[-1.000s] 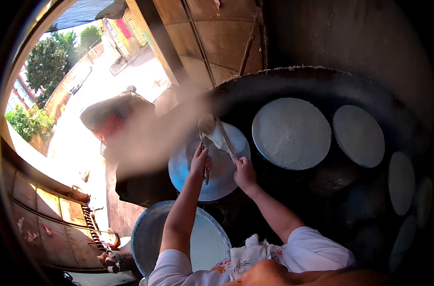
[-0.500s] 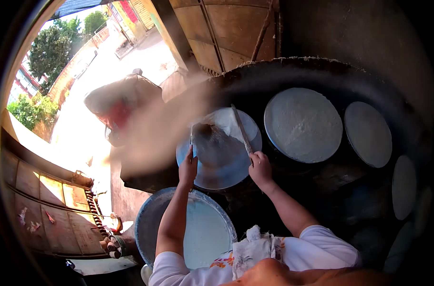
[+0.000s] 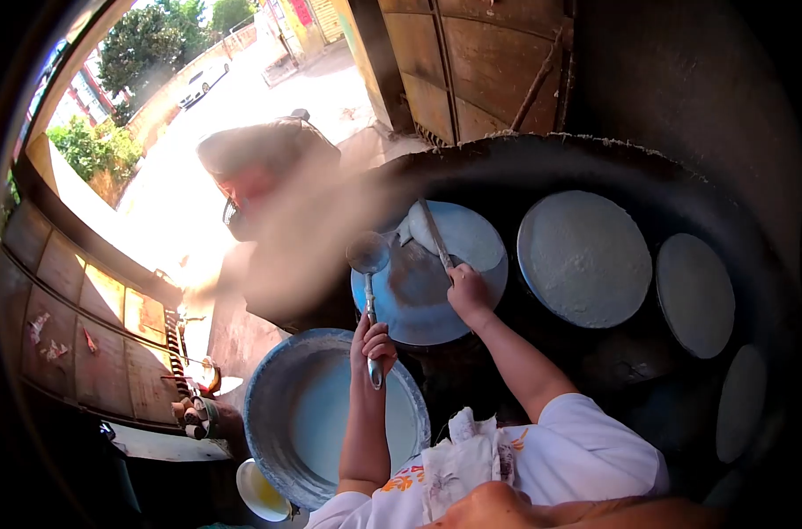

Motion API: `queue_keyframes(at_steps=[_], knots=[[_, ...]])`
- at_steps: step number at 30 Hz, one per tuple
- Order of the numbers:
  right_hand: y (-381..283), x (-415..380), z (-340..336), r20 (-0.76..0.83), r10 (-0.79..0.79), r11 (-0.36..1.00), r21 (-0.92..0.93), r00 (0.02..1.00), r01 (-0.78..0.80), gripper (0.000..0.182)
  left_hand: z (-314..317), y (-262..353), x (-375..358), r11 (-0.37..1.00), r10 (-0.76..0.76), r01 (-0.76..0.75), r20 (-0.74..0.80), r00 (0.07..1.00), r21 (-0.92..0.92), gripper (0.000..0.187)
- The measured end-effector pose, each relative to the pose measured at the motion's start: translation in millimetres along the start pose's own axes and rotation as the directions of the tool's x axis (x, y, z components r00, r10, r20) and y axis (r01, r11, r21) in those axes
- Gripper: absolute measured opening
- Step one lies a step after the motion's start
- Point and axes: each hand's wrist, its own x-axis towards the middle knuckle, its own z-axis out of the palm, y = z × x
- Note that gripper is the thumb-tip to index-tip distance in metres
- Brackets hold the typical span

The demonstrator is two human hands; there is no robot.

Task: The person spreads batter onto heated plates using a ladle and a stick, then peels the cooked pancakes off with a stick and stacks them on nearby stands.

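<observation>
My left hand point(image 3: 372, 345) is closed around the handle of a metal ladle point(image 3: 367, 256), whose bowl is over the left edge of a round griddle point(image 3: 401, 328). My right hand point(image 3: 468, 291) grips a flat, stick-like spreader point(image 3: 436, 231), its blade lying across the griddle. Pale batter point(image 3: 463, 236) covers the upper right of the griddle and gathers at the blade's far end. Toward the left, the griddle's surface is mostly bare, with a darker patch in the middle. Below my left hand is a large basin point(image 3: 258, 423) of whitish liquid.
To the right are more round griddles coated with pale batter, one large point(image 3: 584, 258) and one smaller point(image 3: 695, 295). A dark curved rim point(image 3: 586, 145) runs behind them. A small bowl point(image 3: 262, 490) is beside the basin. A pale blur point(image 3: 304, 238) hides part of the left side.
My left hand has drawn back toward the basin, and the ladle's bowl is now at the griddle's left edge. The spreader's angle has changed little, while the batter shape has shifted. The view has shifted too.
</observation>
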Motion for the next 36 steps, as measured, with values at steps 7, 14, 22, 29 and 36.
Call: queue_keyframes(at_steps=[7, 14, 22, 29, 36], knots=[[37.0, 28.6, -57.9, 0.09, -0.278, 0.96, 0.054, 0.956, 0.274, 0.024, 17.7, -67.5, 10.8, 0.975, 0.203, -0.212, 0.122, 0.971, 0.067, 0.044], [68.8, 75.3, -33.6, 0.194, -0.337, 0.937, 0.163, 0.921, 0.309, 0.024, 14.2, -97.5, 22.1, 0.866, 0.443, -0.453, 0.095, 0.892, 0.212, 0.033], [53.3, 73.7, -64.1, 0.408, -0.478, 0.872, 0.33, 0.778, 0.362, 0.022, 30.8, -106.6, 23.5, 0.794, 0.563, -0.528, -0.037, 0.826, 0.302, 0.029], [81.4, 131.1, -28.8, 0.378, -0.51, 0.836, 0.43, 0.772, 0.342, 0.019, 35.8, -105.0, 31.7, 0.605, 0.682, -0.578, 0.018, 0.731, 0.547, 0.036], [86.6, 147.7, -53.1, 0.547, -0.586, 0.78, 0.58, 0.597, 0.235, 0.02, 44.7, -111.7, 11.4, 0.441, 0.79, -0.512, -0.048, 0.611, 0.737, 0.04]])
